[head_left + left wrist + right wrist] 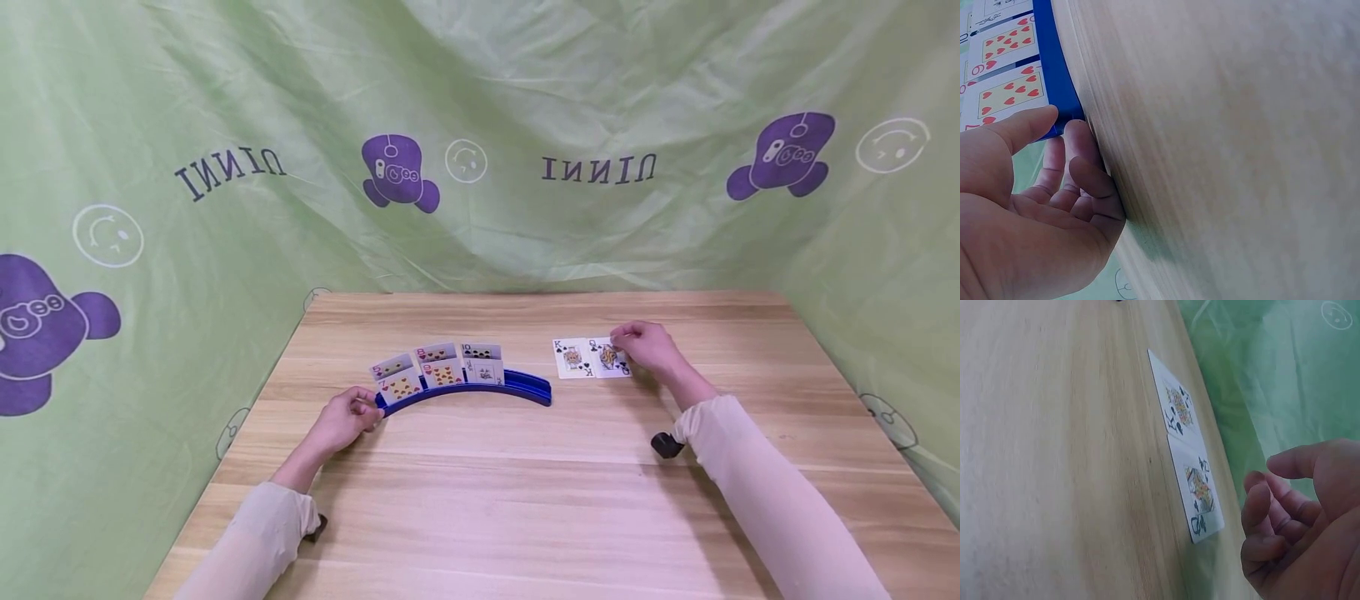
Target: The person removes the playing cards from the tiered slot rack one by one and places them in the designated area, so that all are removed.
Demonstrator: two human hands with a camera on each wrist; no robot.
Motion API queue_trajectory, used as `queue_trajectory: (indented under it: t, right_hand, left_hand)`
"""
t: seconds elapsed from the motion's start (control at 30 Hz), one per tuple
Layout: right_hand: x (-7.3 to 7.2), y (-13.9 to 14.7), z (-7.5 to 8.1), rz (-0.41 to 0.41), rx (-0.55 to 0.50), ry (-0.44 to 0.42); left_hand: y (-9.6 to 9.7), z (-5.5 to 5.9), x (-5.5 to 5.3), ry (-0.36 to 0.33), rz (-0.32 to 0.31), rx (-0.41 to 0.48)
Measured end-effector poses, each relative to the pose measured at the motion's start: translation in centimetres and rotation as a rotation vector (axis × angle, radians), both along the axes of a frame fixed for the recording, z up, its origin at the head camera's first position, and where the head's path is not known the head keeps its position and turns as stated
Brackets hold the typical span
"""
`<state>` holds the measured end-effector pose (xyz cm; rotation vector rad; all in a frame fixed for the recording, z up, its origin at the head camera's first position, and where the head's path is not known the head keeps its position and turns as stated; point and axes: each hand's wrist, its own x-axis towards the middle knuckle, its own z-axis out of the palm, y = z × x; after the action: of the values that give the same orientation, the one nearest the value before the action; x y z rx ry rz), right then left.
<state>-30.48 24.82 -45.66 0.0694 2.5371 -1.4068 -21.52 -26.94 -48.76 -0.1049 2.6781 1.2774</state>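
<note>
A curved blue card holder (528,386) stands left of the table's middle with two rows of playing cards. Its front row has a seven of hearts (1013,97), a nine of hearts (1007,45) and a card with a grey figure (484,372). My left hand (348,419) pinches the holder's left end between thumb and fingers. To the right, a king (572,358) and a queen (604,357) lie face up side by side. My right hand (651,346) is over the queen's right edge, its fingers loosely bent; the right wrist view shows nothing between them.
The wooden table (480,492) carries the holder and cards. A green cloth (525,233) with purple cartoon prints hangs behind and along both sides. Each wrist has a dark device (666,445) strapped below the sleeve.
</note>
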Motion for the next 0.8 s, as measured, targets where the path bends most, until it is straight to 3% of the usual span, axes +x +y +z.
queue_trajectory:
  t: [0.43,0.8]
  right_hand:
    - [0.5,-1.7,0.4,0.100,-0.049,0.092]
    - [1.1,-3.6,1.0,0.132,-0.075,0.118]
  left_hand:
    - [0.0,0.1,-0.1,-0.001,-0.010,0.006]
    - [0.1,0.1,-0.1,-0.002,0.004,-0.008]
